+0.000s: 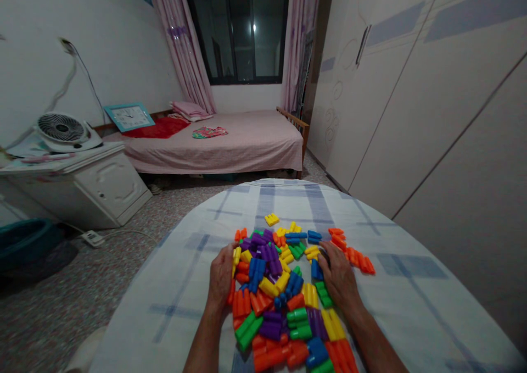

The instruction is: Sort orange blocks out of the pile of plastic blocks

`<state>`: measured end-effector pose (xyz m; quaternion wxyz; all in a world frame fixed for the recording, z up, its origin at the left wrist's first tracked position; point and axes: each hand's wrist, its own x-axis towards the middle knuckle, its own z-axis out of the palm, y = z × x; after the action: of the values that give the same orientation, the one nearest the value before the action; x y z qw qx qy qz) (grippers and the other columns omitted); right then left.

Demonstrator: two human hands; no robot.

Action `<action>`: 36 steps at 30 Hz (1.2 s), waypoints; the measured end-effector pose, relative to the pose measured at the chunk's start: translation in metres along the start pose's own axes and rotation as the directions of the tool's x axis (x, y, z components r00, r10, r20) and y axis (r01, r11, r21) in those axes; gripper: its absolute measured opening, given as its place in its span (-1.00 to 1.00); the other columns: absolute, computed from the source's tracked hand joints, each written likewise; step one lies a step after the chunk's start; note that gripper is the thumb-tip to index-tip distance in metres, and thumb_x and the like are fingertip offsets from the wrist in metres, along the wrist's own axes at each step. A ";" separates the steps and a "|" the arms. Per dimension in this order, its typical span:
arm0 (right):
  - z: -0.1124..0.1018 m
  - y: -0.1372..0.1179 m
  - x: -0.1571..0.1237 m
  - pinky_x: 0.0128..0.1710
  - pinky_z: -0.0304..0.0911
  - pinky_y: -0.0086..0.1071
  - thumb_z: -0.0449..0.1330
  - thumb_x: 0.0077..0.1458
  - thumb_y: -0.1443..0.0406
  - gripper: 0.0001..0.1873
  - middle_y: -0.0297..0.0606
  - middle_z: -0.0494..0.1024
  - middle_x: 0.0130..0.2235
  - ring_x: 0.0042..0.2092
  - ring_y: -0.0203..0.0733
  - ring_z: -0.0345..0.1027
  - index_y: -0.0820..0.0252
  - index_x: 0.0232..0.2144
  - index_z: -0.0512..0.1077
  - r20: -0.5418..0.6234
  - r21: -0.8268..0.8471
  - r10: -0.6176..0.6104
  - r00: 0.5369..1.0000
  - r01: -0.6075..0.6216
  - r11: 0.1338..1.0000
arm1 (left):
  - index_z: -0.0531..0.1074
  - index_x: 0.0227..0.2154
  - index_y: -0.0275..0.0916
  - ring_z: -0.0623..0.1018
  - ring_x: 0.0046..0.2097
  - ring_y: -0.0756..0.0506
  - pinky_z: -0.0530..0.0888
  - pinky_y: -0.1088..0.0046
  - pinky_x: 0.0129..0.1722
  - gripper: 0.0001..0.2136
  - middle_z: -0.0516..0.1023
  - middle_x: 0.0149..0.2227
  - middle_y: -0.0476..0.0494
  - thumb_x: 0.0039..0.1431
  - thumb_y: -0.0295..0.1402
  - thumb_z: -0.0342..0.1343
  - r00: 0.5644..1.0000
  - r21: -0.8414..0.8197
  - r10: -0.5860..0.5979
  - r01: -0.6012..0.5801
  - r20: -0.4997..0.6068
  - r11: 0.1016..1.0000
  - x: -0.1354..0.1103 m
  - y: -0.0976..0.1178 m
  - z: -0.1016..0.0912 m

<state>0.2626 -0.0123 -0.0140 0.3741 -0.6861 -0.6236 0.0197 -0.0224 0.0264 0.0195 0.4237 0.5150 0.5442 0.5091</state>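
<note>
A pile of coloured plastic blocks [276, 285] in orange, yellow, blue, purple and green lies on a table covered with a white cloth with blue checks [411, 296]. My left hand [220, 277] rests flat against the left side of the pile, fingers stretched forward over orange and yellow blocks. My right hand [338, 277] lies flat on the right side of the pile, fingers pointing up-left next to a blue block [316, 269]. Neither hand grips a block. A lone yellow block [272, 219] sits apart at the far side.
A row of orange blocks [354, 255] trails to the right of my right hand. Beyond the table stand a pink bed [230, 142], a white cabinet [99, 186] with a fan [61, 130] on it, and white wardrobe doors [411, 98] on the right.
</note>
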 end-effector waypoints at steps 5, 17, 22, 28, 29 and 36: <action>-0.002 0.000 0.001 0.15 0.03 -0.03 -0.04 0.14 0.15 -0.52 -0.05 0.34 0.09 0.13 -0.04 0.16 0.26 0.05 0.28 0.033 0.072 0.037 0.999 -0.039 0.997 | 0.45 -0.11 -0.33 0.49 -0.16 -0.13 0.39 0.37 -0.14 -0.49 0.54 -0.19 -0.20 0.12 0.01 -0.09 1.000 -0.011 0.015 -0.015 0.002 1.000 0.000 -0.001 0.000; -0.003 -0.014 0.000 0.17 0.00 -0.08 -0.07 0.16 0.11 -0.50 -0.11 0.29 0.14 0.17 -0.08 0.11 0.21 0.08 0.25 0.062 0.218 0.084 0.995 -0.096 0.971 | 0.45 -0.11 -0.32 0.48 -0.14 -0.13 0.39 0.38 -0.13 -0.48 0.53 -0.17 -0.20 0.13 0.02 -0.10 1.000 -0.004 0.010 -0.010 0.009 1.000 0.001 -0.002 0.000; -0.004 -0.015 0.002 0.15 0.01 -0.07 -0.04 0.13 0.10 -0.53 -0.17 0.38 0.09 0.15 -0.06 0.16 0.15 0.03 0.33 0.154 0.195 0.041 0.987 -0.071 0.978 | 0.43 -0.07 -0.33 0.48 -0.13 -0.13 0.39 0.38 -0.14 -0.49 0.53 -0.17 -0.21 0.15 -0.01 -0.10 1.000 -0.008 0.012 -0.012 0.015 1.000 0.000 -0.003 0.000; -0.016 -0.024 0.004 -0.01 0.21 -0.20 -0.12 0.18 0.11 -0.57 -0.19 0.54 -0.12 -0.07 -0.11 0.38 0.15 -0.09 0.40 0.218 0.340 0.149 0.964 -0.218 0.915 | 0.44 -0.10 -0.32 0.49 -0.18 -0.13 0.41 0.39 -0.18 -0.48 0.54 -0.20 -0.19 0.10 0.01 -0.06 1.000 -0.013 0.002 -0.002 0.003 1.000 0.000 -0.002 0.000; -0.016 -0.024 0.004 -0.02 0.22 -0.20 -0.12 0.17 0.12 -0.58 -0.18 0.54 -0.12 -0.08 -0.11 0.38 0.16 -0.10 0.40 0.212 0.348 0.153 0.965 -0.221 0.911 | 0.44 -0.09 -0.33 0.49 -0.18 -0.13 0.41 0.38 -0.18 -0.48 0.54 -0.20 -0.19 0.10 0.01 -0.06 1.000 -0.014 0.001 -0.001 0.006 1.000 0.000 -0.002 0.000; -0.010 -0.019 0.001 0.03 0.13 -0.11 0.13 0.01 0.14 -0.59 -0.19 0.47 -0.06 0.00 -0.05 0.28 0.13 -0.07 0.37 0.226 0.199 -0.099 0.969 0.054 0.979 | 0.46 -0.13 -0.32 0.49 -0.16 -0.14 0.41 0.37 -0.17 -0.47 0.54 -0.20 -0.21 0.08 0.04 -0.06 1.000 0.013 0.000 0.001 -0.018 1.000 0.000 0.002 0.000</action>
<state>0.2515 -0.0175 0.0041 0.3624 -0.6152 -0.6848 0.1458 -0.0219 0.0263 0.0217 0.4157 0.5129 0.5513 0.5101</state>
